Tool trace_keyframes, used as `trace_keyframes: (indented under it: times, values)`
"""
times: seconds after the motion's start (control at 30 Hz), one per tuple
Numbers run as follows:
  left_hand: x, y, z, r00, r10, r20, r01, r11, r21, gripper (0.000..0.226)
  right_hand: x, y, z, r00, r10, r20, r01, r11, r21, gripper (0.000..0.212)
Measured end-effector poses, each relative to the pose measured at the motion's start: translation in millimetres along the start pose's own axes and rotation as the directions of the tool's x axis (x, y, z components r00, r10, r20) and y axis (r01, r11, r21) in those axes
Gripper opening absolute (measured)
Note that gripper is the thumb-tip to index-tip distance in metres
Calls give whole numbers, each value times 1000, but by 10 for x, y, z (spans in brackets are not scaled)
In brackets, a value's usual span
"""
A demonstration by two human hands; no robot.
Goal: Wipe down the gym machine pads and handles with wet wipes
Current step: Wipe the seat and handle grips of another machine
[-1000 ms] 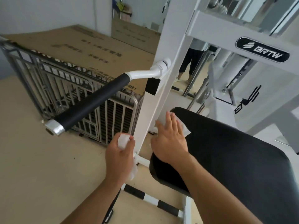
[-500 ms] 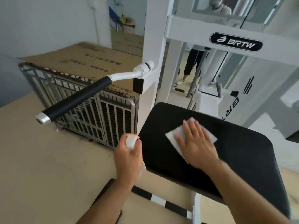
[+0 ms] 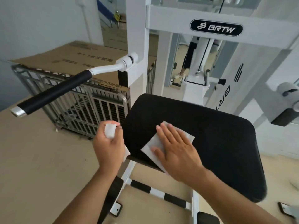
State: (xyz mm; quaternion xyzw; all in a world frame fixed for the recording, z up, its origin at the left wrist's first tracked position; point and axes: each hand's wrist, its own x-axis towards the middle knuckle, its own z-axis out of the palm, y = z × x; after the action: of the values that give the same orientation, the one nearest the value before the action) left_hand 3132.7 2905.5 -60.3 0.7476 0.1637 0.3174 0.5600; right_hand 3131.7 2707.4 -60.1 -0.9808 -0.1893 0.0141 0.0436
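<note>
Black pad (image 3: 218, 135) — wipe (image 3: 186, 138) flat beneath right hand (image 3: 176, 149).

Single head cam, wide-angle, looks fwd and down, close over the pad (image 3: 210, 135) and both forearms.

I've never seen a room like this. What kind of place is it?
Probably a gym. There is a white exercise machine with a BRTW badge, a black pad and a long black handle. The right hand presses a wipe on the pad.
</note>
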Motion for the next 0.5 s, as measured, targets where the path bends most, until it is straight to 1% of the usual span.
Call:
trace_keyframes:
  times: [0.07, 0.13, 0.2, 0.27, 0.33, 0.4, 0.47, 0.5]
  values:
    - [66, -6, 57, 999, -25, 28, 24, 999, 33, 9, 167, 255, -94, 993, 116, 0, -116, 993, 35, 81]
    - [116, -27, 131, 997, -51, 54, 47, 996, 74, 9, 435, 399, -133, 981, 194, -3, -194, 979, 55, 87]
    - [135, -30, 203, 997, -38, 74, 27, 990, 137, 7, 758, 452, -139, 968, 250, 14, -250, 965, 76, 89]
    - [154, -25, 244, 995, -16, 99, -3, 981, 192, 7, 1088, 403, -145, 961, 272, 39, -274, 960, 61, 88]
    - [218, -12, 282, 988, -12, 152, -18, 981, 193, 5, 1336, 221, -167, 976, 212, 44, -214, 976, 34, 84]
    - [334, 29, 359, 978, 4, 210, -41, 984, 171, 4, 1351, -26, -164, 997, 70, 37, -72, 997, 38, 78]
    - [462, 72, 453, 964, 5, 264, -45, 989, 144, 2, 1059, -260, -128, 995, -91, 34, 90, 996, 19, 73]
    - [521, 81, 510, 953, 1, 303, -45, 989, 140, 4, 850, -311, -97, 990, -134, 30, 134, 991, 10, 72]
